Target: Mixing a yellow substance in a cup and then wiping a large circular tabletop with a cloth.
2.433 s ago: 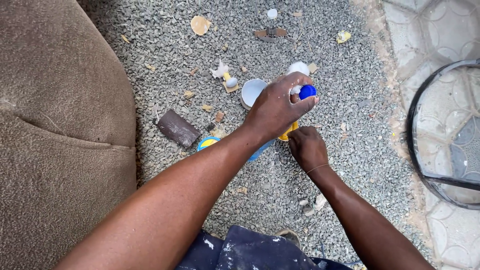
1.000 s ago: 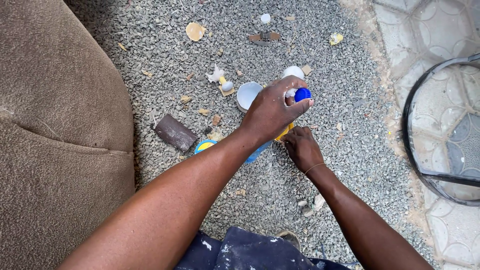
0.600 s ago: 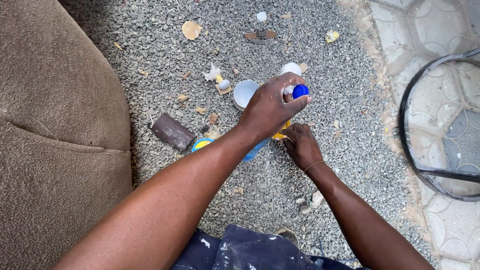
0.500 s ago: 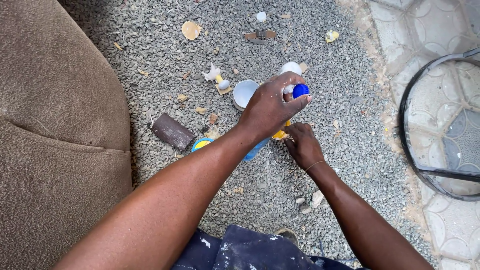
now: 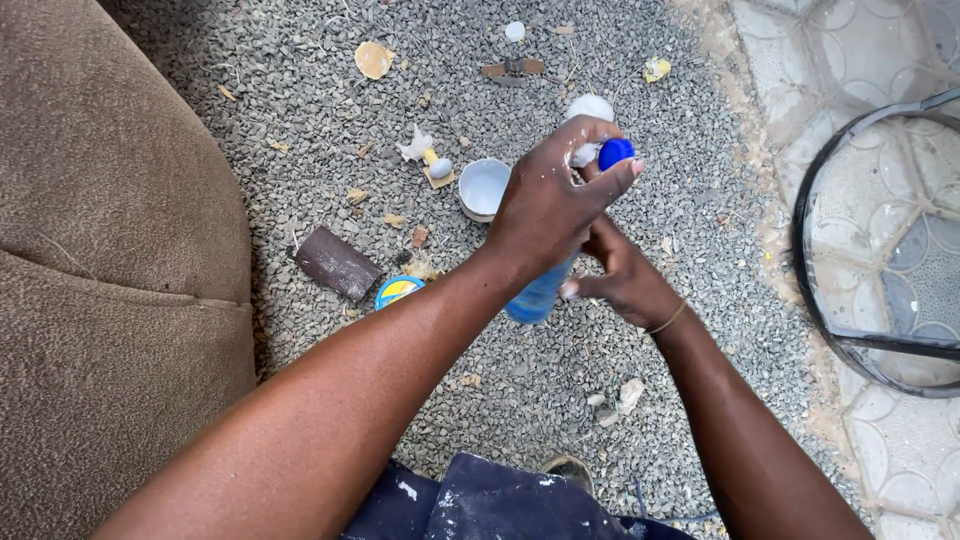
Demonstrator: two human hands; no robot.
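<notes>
Both hands had risen a little from the gravel [image 5: 300, 120] since the earlier frames, lifting the blue bottle [image 5: 540, 292] clear of the ground near the centre of the frame. The left hand [image 5: 550, 205] was clenched over the bottle's upper part, its fingers flecked with white, and the blue cap [image 5: 616, 152] showed just past its fingertips. The right hand [image 5: 625, 280] gripped the bottle from below and to the right, with a thin bracelet [image 5: 668, 320] at the wrist. Just left of the left hand sat a white cup [image 5: 483, 187], and farther left lay a dark brown block [image 5: 335, 263] beside a small blue and yellow lid [image 5: 398, 291]. A brown cushion [image 5: 110, 250] filled the left side, and a black metal ring [image 5: 810, 290] curved at the right edge.
</notes>
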